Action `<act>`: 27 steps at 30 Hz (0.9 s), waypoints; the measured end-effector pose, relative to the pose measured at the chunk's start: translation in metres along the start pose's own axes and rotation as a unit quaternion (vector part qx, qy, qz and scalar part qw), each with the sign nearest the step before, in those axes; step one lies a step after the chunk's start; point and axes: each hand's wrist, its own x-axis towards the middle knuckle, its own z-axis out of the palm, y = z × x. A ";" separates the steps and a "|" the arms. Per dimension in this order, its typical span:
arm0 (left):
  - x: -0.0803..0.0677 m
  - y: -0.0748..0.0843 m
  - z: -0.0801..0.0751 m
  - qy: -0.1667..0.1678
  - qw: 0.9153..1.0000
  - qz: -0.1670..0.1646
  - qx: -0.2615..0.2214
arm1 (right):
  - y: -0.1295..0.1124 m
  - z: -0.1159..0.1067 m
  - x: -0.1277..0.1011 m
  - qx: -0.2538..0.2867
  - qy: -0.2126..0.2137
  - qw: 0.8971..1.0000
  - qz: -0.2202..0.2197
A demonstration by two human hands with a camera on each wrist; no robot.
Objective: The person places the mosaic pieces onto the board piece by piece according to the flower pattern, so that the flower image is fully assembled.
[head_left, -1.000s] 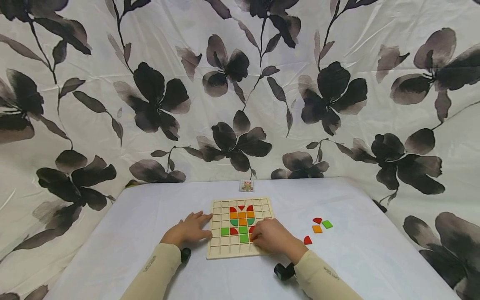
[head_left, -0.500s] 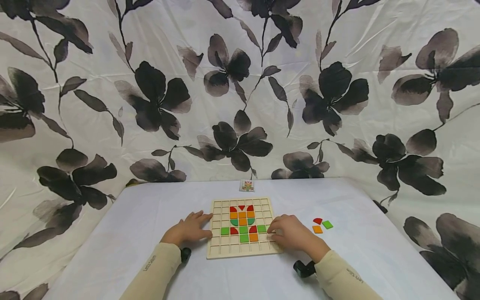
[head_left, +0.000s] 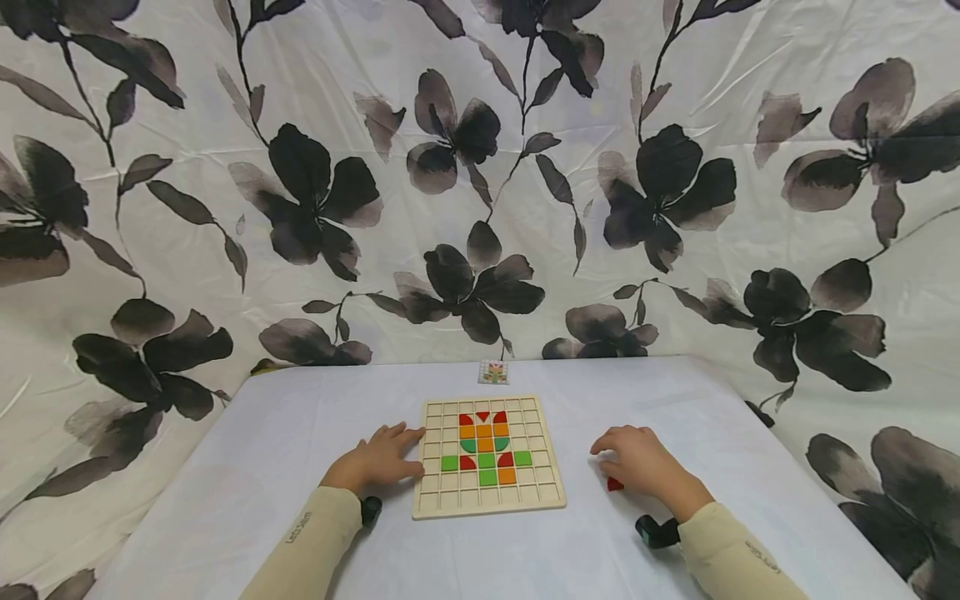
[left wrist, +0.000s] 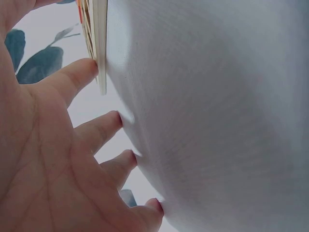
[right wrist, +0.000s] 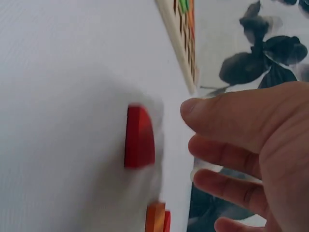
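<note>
A wooden grid board [head_left: 450, 497] lies on the table, with red, orange and green tiles forming a flower in its squares. At its left edge my left hand [head_left: 378, 458] rests with spread fingers. In the left wrist view one fingertip [left wrist: 91, 67] touches the board's side, and the other fingers reach the cloth. My right hand [head_left: 643, 468] hovers right of the board with relaxed fingers and nothing between them. Close under it lies a red quarter-round tile [head_left: 615, 484]. The right wrist view shows an orange tile [right wrist: 155, 217] beyond that red one, partly cut off.
A small pattern card [head_left: 493, 372] with a like flower design lies behind the board. White cloth [head_left: 337, 392] covers the table, and a floral curtain [head_left: 480, 192] hangs along its back. In the head view the right hand hides the other loose tiles.
My right hand has moved right, off the board, to the loose tiles. An orange tile and a green tile now show in the board's lower right squares. The left hand stays put.
</note>
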 end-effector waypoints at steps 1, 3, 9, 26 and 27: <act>0.000 0.000 0.000 0.000 1.000 -0.001 0.000 | 0.003 0.000 -0.001 -0.002 0.000 1.000 0.009; 0.000 -0.001 0.000 -0.001 1.000 -0.002 -0.002 | 0.009 0.000 -0.003 -0.006 0.001 1.000 0.023; 0.001 -0.002 0.001 -0.001 1.000 -0.006 -0.005 | 0.022 -0.003 -0.010 -0.028 0.004 0.999 0.034; -0.001 0.000 0.000 -0.004 1.000 -0.008 -0.007 | 0.037 -0.001 -0.010 -0.059 -0.011 0.997 0.050; -0.001 0.000 0.000 -0.004 1.000 -0.006 -0.006 | 0.038 -0.001 -0.011 -0.059 -0.009 0.997 0.050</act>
